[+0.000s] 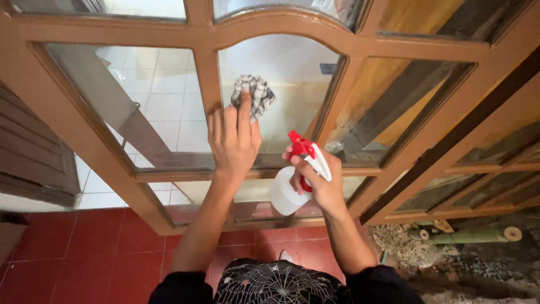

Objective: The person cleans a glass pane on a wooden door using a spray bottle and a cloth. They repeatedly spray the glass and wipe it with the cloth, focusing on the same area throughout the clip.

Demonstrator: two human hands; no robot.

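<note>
Two hands working: left hand (233, 138) pressing checked cloth (254, 94) at twelve o'clock on the glass pane (292, 73), right hand (318, 180) gripping spray bottle (289, 188).

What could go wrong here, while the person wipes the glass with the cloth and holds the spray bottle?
1. The left hand presses the checked cloth on the glass pane; hard pressure might crack it.
2. The right hand holds the spray bottle at a tilt, gripped near its red trigger; an accidental squeeze may wet the wooden frame.
</note>
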